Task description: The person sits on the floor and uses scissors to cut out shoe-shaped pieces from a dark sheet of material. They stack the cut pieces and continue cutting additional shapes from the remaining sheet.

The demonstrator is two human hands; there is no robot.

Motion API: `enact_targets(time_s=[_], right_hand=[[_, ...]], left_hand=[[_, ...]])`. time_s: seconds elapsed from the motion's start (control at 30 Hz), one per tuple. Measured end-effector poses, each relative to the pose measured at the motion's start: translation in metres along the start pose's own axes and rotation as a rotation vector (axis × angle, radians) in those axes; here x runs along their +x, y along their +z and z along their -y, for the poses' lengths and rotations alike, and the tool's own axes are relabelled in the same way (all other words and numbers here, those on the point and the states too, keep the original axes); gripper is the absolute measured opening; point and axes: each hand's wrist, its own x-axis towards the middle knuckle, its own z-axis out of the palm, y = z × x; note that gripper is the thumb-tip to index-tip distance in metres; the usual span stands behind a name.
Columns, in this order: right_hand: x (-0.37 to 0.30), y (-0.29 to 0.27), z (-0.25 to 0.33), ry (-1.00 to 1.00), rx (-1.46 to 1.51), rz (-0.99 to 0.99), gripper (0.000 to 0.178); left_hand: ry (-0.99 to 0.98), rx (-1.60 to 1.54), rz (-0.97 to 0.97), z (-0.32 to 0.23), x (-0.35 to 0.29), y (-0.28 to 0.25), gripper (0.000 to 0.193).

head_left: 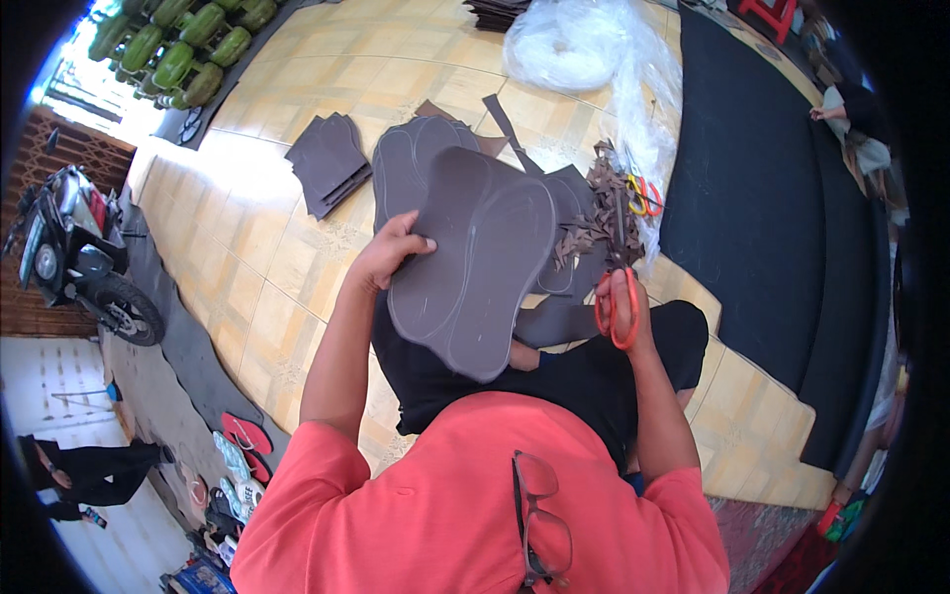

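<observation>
My left hand [394, 249] grips the left edge of a dark brown sheet [475, 262], thumb on top. Pale outlines of sole-like shapes are drawn on the sheet, which is held up over my lap. In my right hand [633, 305] are scissors with red-orange handles [616, 332]; their blades point away from me, apart from the sheet. Beyond the held piece lie more marked brown sheets [401, 158]. To their left rests a stack of cut brown pieces [329, 163]. A heap of small brown scraps [592, 233] sits by the scissor blades.
Yellow-handled scissors [645, 196] lie beside the scraps. Clear plastic wrap [564, 45] is bunched on the tiled floor [267, 252]. A black sheet [737, 198] spreads along the right. Sandals [242, 436] and a motorcycle [84, 257] are at the left. People stand at both sides.
</observation>
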Motion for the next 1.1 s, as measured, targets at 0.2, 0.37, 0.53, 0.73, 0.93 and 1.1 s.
enact_targets(time_s=[0.2,0.37,0.53,0.73,0.93,1.1], right_hand=[[-0.011,-0.008,-0.036,0.119,-0.139,-0.122,0.05],[-0.012,-0.012,-0.039,0.166,-0.205,-0.193,0.05],[0.011,-0.012,-0.05,0.261,-0.191,-0.212,0.051],[0.011,-0.018,-0.049,0.294,-0.152,-0.276,0.053],[0.015,-0.014,-0.048,0.301,-0.173,-0.264,0.053],[0.014,-0.016,-0.048,0.283,-0.123,-0.275,0.054]], left_hand=[[0.281,0.356,-0.403,0.029,0.072,-0.11,0.072],[0.592,0.809,-0.696,0.036,0.086,-0.03,0.017],[0.19,1.043,-0.053,0.136,0.093,0.081,0.036],[-0.086,1.133,-0.313,0.153,0.099,0.143,0.077],[-0.083,0.895,-0.436,0.171,0.113,0.13,0.078],[0.063,0.767,-0.252,0.136,0.112,0.137,0.047]])
